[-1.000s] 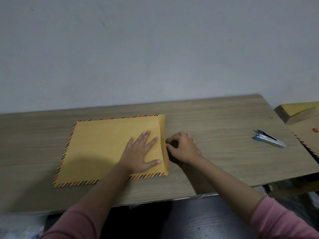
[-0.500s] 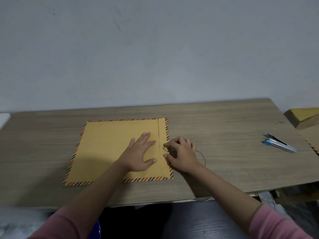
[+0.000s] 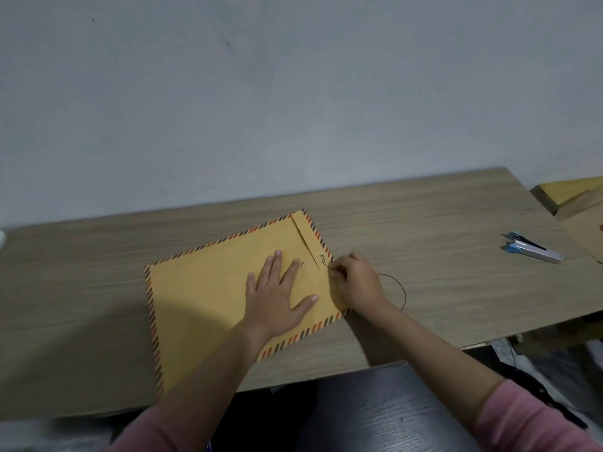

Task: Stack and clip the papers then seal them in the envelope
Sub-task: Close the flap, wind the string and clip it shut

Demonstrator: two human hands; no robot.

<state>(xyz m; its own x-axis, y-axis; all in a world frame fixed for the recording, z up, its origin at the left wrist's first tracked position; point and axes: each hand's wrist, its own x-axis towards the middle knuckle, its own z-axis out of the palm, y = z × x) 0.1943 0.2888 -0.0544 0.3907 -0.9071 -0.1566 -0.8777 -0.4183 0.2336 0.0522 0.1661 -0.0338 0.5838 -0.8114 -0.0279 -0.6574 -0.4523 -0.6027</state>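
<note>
Here the left hand (image 3: 273,298) lies flat with fingers spread, pinning the envelope (image 3: 228,295) to the table (image 3: 440,223). Just beyond its fingertips sits one eyelet (image 3: 302,264); the right hand (image 3: 354,282) pinches the string (image 3: 396,285) beside the flap eyelet (image 3: 322,257). Best, I judge, to keep the string taut while winding between them.

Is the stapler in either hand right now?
No: the stapler lies alone at the table's right end, while the left hand presses the envelope and the right hand pinches its string.
</note>
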